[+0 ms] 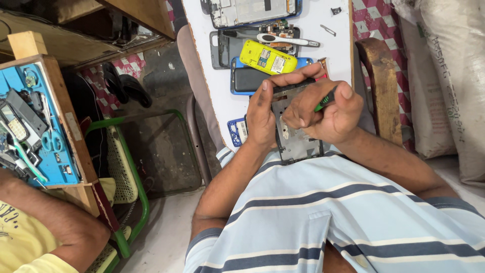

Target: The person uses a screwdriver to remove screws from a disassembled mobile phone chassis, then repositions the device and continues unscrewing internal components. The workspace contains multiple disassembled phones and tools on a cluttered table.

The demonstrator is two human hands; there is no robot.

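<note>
White tabletop (333, 50) stretches far from the person, strewn with phone parts. Near its close edge the left hand (262, 114) clasps an opened phone (295, 136), its long axis running near to far. The right hand (328, 111), curled shut around a green-handled screwdriver (323, 101), presses onto the phone from the right.

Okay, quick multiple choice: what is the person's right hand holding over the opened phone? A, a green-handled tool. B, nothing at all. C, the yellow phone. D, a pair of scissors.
A: the right hand grips a green-handled tool over the opened phone, which the left hand steadies; the yellow phone lies apart on the white board.
</note>
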